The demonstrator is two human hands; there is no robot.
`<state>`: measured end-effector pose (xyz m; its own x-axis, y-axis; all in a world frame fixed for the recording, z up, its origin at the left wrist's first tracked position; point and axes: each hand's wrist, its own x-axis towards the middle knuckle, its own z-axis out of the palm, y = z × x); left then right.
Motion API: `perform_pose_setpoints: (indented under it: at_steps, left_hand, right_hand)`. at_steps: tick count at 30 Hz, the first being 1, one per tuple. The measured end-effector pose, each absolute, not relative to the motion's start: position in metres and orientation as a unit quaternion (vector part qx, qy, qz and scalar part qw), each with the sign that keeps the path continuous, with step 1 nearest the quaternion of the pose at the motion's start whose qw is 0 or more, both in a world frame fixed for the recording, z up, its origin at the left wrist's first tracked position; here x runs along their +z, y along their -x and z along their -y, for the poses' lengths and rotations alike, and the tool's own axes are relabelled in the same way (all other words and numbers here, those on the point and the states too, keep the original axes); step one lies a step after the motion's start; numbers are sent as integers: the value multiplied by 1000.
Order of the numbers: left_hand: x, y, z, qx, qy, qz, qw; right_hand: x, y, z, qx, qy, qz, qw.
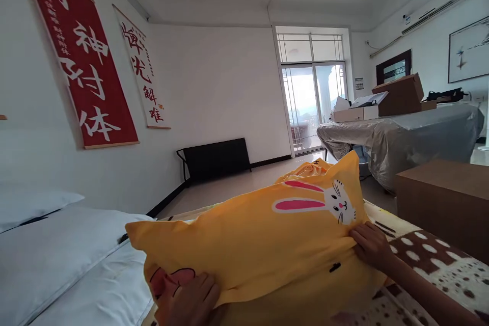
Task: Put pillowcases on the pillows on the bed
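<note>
A plump yellow pillow with a white rabbit face and pink ears printed at its right end lies across the bed in front of me. At its lower left, beside a reddish print, my left hand is closed on the fabric; part of that hand is cut off by the frame's bottom edge. My right hand grips the right side of the pillow just below the rabbit print, fingers curled over the cloth. A fold of the cover runs between both hands.
White pillows are stacked at the left. A brown spotted blanket covers the bed at right, with a cardboard box beyond it. More yellow cloth lies behind the pillow. Farther off stands a plastic-covered table bearing boxes.
</note>
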<state>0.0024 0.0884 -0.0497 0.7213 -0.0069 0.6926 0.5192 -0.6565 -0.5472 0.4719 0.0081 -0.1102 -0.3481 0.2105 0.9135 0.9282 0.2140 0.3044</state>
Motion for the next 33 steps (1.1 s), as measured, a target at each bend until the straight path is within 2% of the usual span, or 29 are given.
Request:
perform_pose_setpoints:
  at_steps: [2, 5, 8, 10, 15, 20, 22, 26, 33]
  left_hand:
    - [-37, -2, -92, -351, 828, 157, 409]
    - [-17, -6, -99, -404, 788, 197, 421]
    - [2, -18, -100, -523, 720, 269, 368]
    - [13, -24, -95, -575, 679, 324, 320]
    - [21, -20, -78, -544, 683, 421, 245]
    - [4, 0, -74, -526, 680, 458, 228]
    - [-2, 7, -76, -516, 688, 459, 224]
    - [-8, 15, -78, -510, 699, 454, 213]
    - [-11, 18, -78, -504, 698, 456, 226]
  right_hand:
    - [-91, -473, 0, -469, 419, 676, 385]
    - [-63, -469, 4, -507, 415, 624, 426]
    - [-46, -460, -3, -542, 424, 557, 464]
    - [-41, -455, -7, -540, 437, 553, 460]
    - [-37, -449, -1, -448, 479, 639, 402]
    - [-27, -446, 19, -254, 521, 776, 249]
    - [-26, -444, 24, -210, 537, 789, 211]
    - [-30, -442, 25, -203, 542, 793, 194]
    - [-33, -443, 23, -210, 531, 792, 215]
